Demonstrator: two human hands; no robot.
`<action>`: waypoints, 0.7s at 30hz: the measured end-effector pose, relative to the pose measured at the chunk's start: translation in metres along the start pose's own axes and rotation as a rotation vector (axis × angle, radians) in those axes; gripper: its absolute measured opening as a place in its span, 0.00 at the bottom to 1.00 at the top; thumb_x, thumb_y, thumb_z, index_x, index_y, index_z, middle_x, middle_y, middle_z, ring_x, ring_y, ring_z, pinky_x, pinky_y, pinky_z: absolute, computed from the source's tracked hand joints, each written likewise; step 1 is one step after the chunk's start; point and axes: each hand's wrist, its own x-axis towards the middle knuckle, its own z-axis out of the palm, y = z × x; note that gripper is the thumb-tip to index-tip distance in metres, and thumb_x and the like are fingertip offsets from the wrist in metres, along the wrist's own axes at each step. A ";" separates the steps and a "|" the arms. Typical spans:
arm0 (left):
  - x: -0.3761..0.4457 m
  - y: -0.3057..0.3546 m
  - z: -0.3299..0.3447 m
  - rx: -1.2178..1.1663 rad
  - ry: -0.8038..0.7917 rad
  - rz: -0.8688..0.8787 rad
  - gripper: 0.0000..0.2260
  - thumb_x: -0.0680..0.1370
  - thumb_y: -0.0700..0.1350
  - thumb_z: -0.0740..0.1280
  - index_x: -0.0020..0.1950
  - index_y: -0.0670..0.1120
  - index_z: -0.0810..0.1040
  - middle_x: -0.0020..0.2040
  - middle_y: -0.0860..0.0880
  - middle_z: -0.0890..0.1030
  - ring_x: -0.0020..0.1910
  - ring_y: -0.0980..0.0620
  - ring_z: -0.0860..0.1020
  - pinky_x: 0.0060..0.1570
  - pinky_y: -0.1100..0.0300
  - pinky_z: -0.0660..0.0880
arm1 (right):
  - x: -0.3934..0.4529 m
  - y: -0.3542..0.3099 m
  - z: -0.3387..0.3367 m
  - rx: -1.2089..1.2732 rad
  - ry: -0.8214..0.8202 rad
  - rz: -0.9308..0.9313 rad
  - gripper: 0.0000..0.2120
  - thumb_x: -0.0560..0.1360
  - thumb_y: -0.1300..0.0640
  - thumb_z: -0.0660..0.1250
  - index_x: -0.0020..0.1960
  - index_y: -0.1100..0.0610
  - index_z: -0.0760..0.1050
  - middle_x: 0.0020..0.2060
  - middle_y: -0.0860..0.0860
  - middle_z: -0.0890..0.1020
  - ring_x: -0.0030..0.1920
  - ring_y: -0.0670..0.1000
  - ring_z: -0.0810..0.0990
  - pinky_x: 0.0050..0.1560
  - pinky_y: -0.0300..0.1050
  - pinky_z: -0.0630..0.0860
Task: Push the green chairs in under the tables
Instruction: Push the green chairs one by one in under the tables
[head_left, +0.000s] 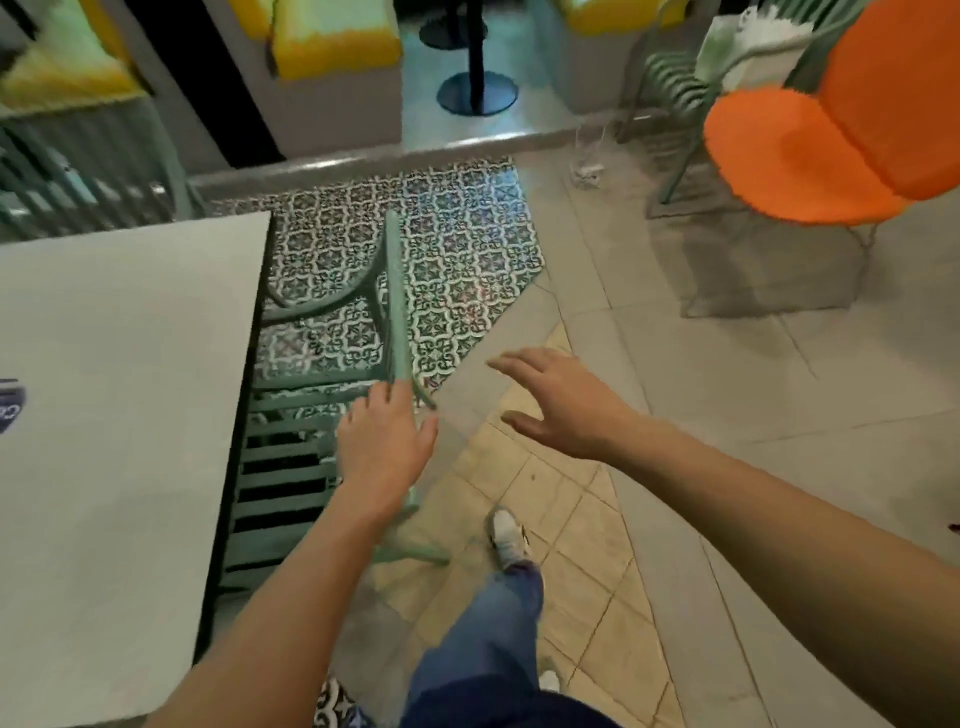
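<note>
One green chair (311, 457) under way, its slatted seat already mostly beneath the edge of the desk (119, 415), backrest top rail running forward from the left hand (387, 441). Left hand rests on the near corner of that rail, fingers extended over it rather than plainly wrapped; reads as pushing contact, not a firm hold. Right hand (556, 402) hangs free in the air to the right of the left hand, fingers spread, holding nothing, apart from the chair. Judged nearly done for this chair: little seat remains showing beyond the desk edge, perhaps a last nudge left. More green chair frames (675, 88) stand far ahead and right of the right hand, beside an orange chair (810, 150); whether these need pushing in cannot be told. Blur softens detail.
</note>
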 end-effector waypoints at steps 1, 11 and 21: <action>0.018 -0.002 0.006 -0.017 0.013 -0.030 0.24 0.76 0.62 0.60 0.66 0.49 0.70 0.58 0.47 0.76 0.54 0.45 0.76 0.53 0.49 0.74 | 0.028 0.009 0.002 -0.015 -0.013 -0.052 0.30 0.77 0.45 0.64 0.76 0.50 0.60 0.72 0.51 0.68 0.71 0.53 0.65 0.71 0.47 0.60; 0.112 -0.009 0.020 -0.006 -0.134 -0.349 0.29 0.75 0.65 0.60 0.70 0.49 0.66 0.65 0.48 0.74 0.62 0.47 0.74 0.56 0.51 0.72 | 0.221 0.041 0.005 -0.116 -0.229 -0.543 0.30 0.77 0.40 0.61 0.75 0.51 0.61 0.72 0.52 0.68 0.72 0.55 0.63 0.73 0.52 0.60; 0.125 0.020 0.034 -0.252 -0.404 -0.916 0.31 0.74 0.70 0.57 0.68 0.50 0.69 0.62 0.49 0.76 0.59 0.48 0.75 0.52 0.54 0.72 | 0.369 0.050 0.048 -0.236 -0.606 -1.098 0.36 0.76 0.34 0.57 0.78 0.49 0.54 0.75 0.52 0.61 0.75 0.55 0.57 0.74 0.52 0.54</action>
